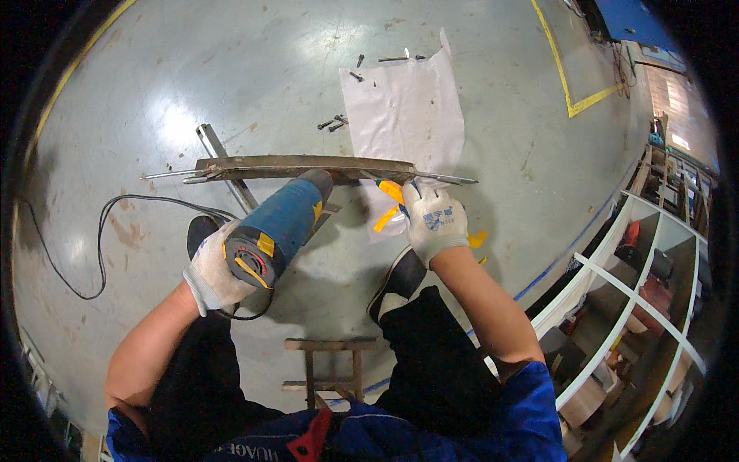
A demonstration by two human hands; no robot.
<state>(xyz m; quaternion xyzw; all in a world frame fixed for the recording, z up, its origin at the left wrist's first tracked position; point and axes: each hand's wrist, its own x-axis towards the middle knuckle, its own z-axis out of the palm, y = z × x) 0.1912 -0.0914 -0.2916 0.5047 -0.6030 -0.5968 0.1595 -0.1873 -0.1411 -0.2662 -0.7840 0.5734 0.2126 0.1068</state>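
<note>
One power tool [279,225] in left grip [215,269]

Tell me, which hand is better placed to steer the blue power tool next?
Probably the left hand: it grips the corded blue power tool, whose nose is at the metal bar. The right hand is near the bar's right end, apart from the power tool.

The left hand [212,269] was partly hidden by the power tool [281,223], the left shoe [201,232] by that hand, and the stool [331,345] by clothing [369,427]. A blue panel [635,21] was cut off above.
</note>
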